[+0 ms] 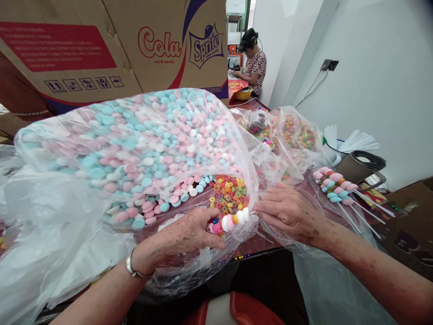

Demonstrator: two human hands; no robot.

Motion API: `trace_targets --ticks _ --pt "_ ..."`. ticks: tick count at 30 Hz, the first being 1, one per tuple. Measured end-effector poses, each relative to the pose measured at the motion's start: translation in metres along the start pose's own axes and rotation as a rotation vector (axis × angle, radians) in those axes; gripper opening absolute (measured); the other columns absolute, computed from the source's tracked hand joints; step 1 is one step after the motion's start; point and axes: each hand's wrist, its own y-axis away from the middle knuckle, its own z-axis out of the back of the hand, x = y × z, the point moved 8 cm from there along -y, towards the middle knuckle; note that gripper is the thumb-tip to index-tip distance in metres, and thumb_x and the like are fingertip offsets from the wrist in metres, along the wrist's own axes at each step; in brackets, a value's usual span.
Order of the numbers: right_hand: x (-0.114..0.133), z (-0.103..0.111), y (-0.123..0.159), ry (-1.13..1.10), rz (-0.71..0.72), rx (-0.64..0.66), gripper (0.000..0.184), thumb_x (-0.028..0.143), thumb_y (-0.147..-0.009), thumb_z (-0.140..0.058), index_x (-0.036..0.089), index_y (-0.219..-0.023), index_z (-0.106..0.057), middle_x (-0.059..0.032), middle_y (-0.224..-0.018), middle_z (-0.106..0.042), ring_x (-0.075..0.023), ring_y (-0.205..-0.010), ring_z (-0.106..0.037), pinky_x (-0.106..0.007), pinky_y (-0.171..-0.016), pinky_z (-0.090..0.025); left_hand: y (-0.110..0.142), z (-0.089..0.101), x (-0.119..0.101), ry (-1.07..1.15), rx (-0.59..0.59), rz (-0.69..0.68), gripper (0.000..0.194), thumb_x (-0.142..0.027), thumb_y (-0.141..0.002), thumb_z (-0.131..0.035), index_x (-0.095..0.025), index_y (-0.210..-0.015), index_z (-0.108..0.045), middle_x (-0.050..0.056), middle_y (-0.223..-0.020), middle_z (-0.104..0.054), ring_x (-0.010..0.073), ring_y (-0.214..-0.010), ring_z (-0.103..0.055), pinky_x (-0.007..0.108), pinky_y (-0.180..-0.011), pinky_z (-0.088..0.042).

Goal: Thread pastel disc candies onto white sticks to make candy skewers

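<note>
My left hand point(191, 229) is closed around the left end of a candy skewer point(233, 221), strung with white, pink and orange pieces. A pink, blue and white piece shows by its fingers. At the skewer's right end, my right hand point(287, 210) pinches the thin tip with thumb and fingers. Just behind the skewer lies a pile of small ring candies point(230, 192) in yellow, orange, red and green. A large clear plastic bag point(135, 135) full of pink, blue and white round candies spreads beyond my left hand, its mouth towards me.
Several finished candy skewers point(334, 185) lie at the right, near a dark mug point(361, 162) and a bundle of white sticks point(358, 142). Bagged ring candies point(297, 131) sit further back. A cardboard box point(122, 49) stands behind the big bag. Another person point(253, 65) sits in the background.
</note>
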Motion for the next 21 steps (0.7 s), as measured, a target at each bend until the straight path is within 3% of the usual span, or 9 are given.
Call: trace_targets --ticks 4,7,12,17,21 --pt "0.013 -0.001 -0.002 0.072 0.089 0.014 0.026 0.016 -0.098 -0.045 0.018 -0.081 -0.065 -0.0029 -0.07 -0.062 -0.0174 -0.067 -0.047 -0.034 -0.068 -0.028 0.001 -0.004 -0.002 0.149 0.068 0.01 0.032 -0.044 -0.073 -0.077 -0.018 -0.086 -0.064 -0.006 -0.074 -0.053 0.0128 -0.069 -0.045 0.022 -0.057 -0.031" --pt "0.018 -0.009 -0.004 0.015 0.068 0.04 0.025 0.017 -0.097 -0.046 0.018 -0.08 -0.065 -0.0028 -0.071 -0.062 -0.0169 -0.068 -0.049 -0.033 -0.069 -0.03 -0.001 -0.012 -0.004 0.216 0.123 0.005 0.033 -0.044 -0.074 -0.077 -0.018 -0.088 -0.063 -0.007 -0.068 -0.05 0.0112 -0.062 -0.043 0.022 -0.053 -0.029" --pt "0.002 -0.024 -0.005 -0.237 -0.17 0.149 0.024 0.013 -0.091 -0.048 0.02 -0.081 -0.069 -0.0001 -0.069 -0.068 -0.0142 -0.064 -0.056 -0.028 -0.066 -0.036 -0.002 -0.008 -0.015 -0.017 -0.051 -0.12 0.027 -0.038 -0.081 -0.073 -0.02 -0.098 -0.062 -0.004 -0.082 -0.06 0.0154 -0.073 -0.052 0.025 -0.064 -0.034" --pt "-0.02 -0.025 -0.001 -0.374 -0.369 0.226 0.028 0.014 -0.089 -0.047 0.021 -0.077 -0.071 0.0026 -0.068 -0.069 -0.0128 -0.058 -0.056 -0.025 -0.056 -0.035 0.008 0.004 -0.015 -0.236 -0.177 -0.007 0.051 -0.044 -0.072 -0.079 -0.023 -0.113 -0.056 0.002 -0.093 -0.064 0.0238 -0.083 -0.058 0.028 -0.065 -0.036" --pt "-0.021 -0.029 -0.001 -0.376 -0.37 0.237 0.029 0.015 -0.089 -0.046 0.02 -0.075 -0.07 0.0034 -0.065 -0.067 -0.0122 -0.055 -0.054 -0.025 -0.054 -0.032 0.013 0.001 -0.007 -0.259 -0.149 0.047 0.036 -0.032 -0.079 -0.067 -0.022 -0.111 -0.053 0.005 -0.095 -0.064 0.025 -0.085 -0.059 0.029 -0.065 -0.036"
